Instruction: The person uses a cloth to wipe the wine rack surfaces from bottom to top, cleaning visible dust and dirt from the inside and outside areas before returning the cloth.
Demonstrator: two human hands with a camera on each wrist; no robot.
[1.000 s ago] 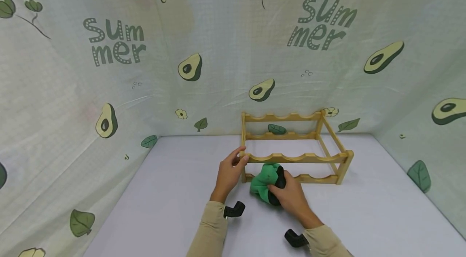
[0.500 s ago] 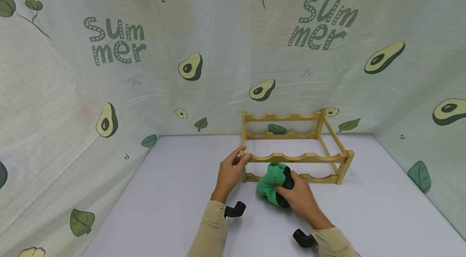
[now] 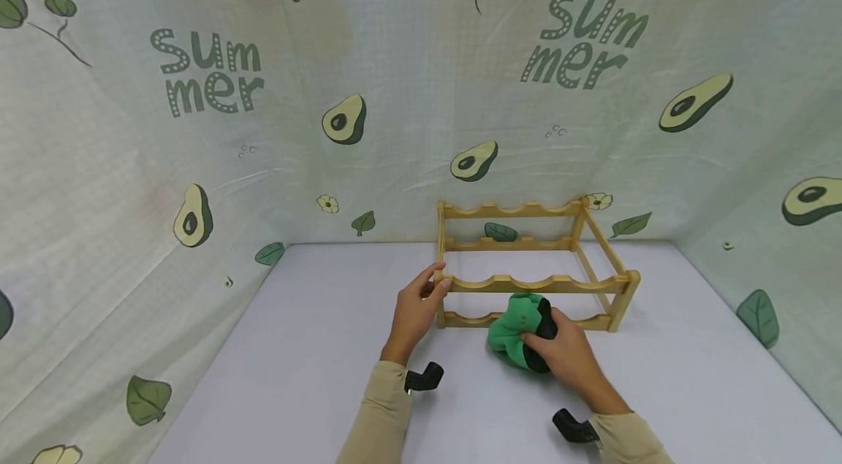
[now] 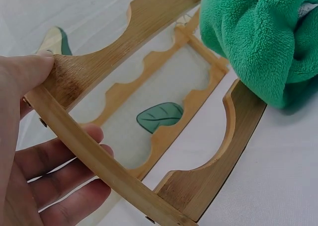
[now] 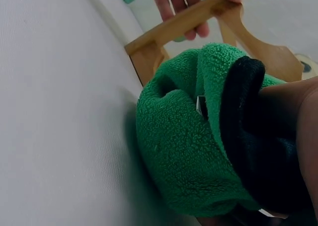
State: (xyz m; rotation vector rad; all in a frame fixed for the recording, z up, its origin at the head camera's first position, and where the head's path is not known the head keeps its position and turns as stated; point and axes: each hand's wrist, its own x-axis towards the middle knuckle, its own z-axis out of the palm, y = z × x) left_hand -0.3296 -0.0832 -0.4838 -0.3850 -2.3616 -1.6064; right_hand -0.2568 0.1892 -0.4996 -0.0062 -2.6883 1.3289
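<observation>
A light wooden rack (image 3: 533, 285) with scalloped rails stands on the table. My left hand (image 3: 413, 314) holds its front left corner. In the left wrist view, the thumb lies on the top front rail and the fingers go behind the side post (image 4: 82, 141). My right hand (image 3: 574, 356) grips a bunched green cleaning cloth (image 3: 513, 332) with a dark side, at the lower front rail. The right wrist view shows the cloth's fluffy folds (image 5: 179, 151) close up, against the rack; some of the right fingers are hidden by it.
The white table (image 3: 302, 347) extends to both sides of the rack. A pale curtain (image 3: 395, 69) printed with avocados and leaves hangs behind the rack and along the sides. A black mount (image 3: 426, 378) sits at each wrist.
My right hand has slid the green cloth to the right along the front of the rack, from near its left end to about the middle. My left hand and the rack have stayed put.
</observation>
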